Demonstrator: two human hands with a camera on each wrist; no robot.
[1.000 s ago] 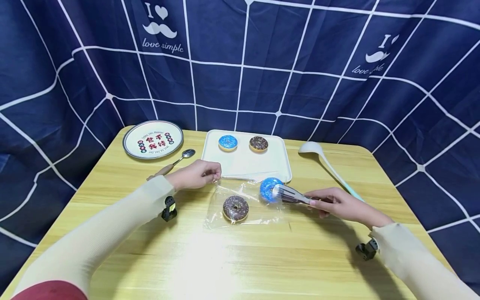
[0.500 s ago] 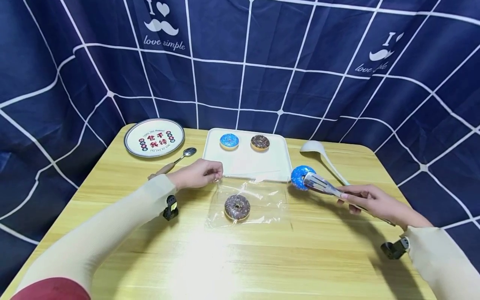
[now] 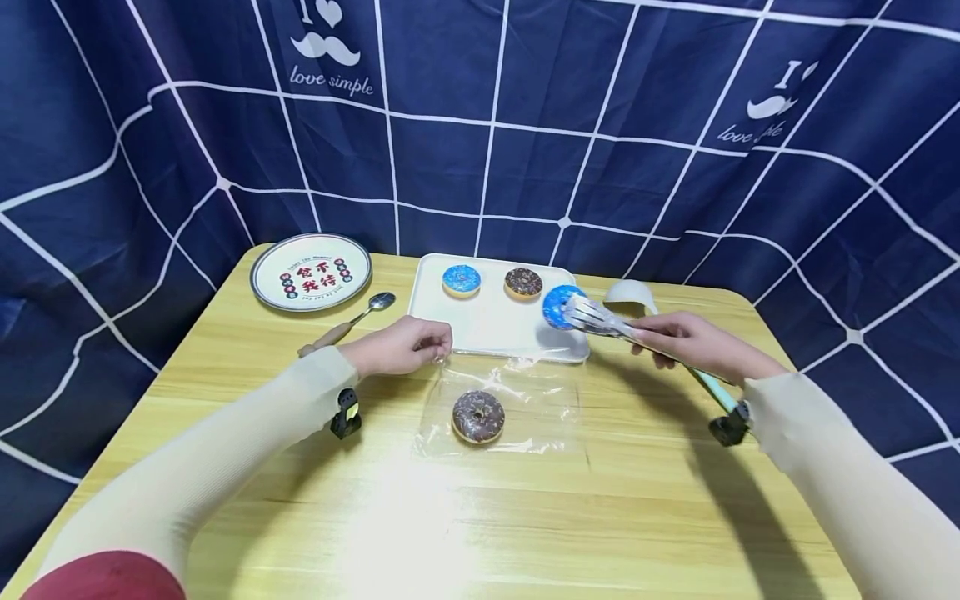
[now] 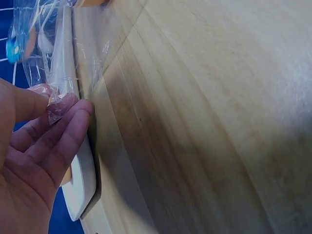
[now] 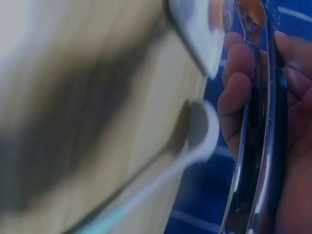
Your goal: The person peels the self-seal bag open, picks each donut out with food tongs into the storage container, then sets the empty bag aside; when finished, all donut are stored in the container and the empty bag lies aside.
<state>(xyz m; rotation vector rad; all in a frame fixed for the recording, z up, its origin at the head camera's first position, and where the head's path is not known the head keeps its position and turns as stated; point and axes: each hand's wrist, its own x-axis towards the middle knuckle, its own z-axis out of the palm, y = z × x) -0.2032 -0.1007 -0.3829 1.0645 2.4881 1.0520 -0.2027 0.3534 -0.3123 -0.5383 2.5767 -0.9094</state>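
Observation:
My right hand (image 3: 693, 343) grips metal tongs (image 5: 261, 126), fingers on one arm and thumb on the other. The tong ends (image 3: 596, 317) clasp a blue sprinkled donut (image 3: 561, 307), held up over the right side of the white tray (image 3: 480, 325). My left hand (image 3: 401, 345) pinches the corner of a clear plastic bag (image 4: 61, 105) between thumb and fingertips, close to the tray's front edge. The bag lies flat on the table with a chocolate donut (image 3: 478, 417) in it. Another blue donut (image 3: 461, 281) and a second chocolate donut (image 3: 522, 283) sit at the back of the tray.
A round plate (image 3: 311, 272) with red lettering lies at the back left. Beside it is a spoon (image 3: 352, 323) with a wooden handle. A white ladle (image 3: 630, 293) with a green handle lies right of the tray, partly behind my right hand. A blue curtain (image 3: 442, 158) hangs behind the table.
The tongs have drawn the blue donut rightward off the bag, then lifted it back leftward over the tray. My left hand keeps its pinch on the bag.

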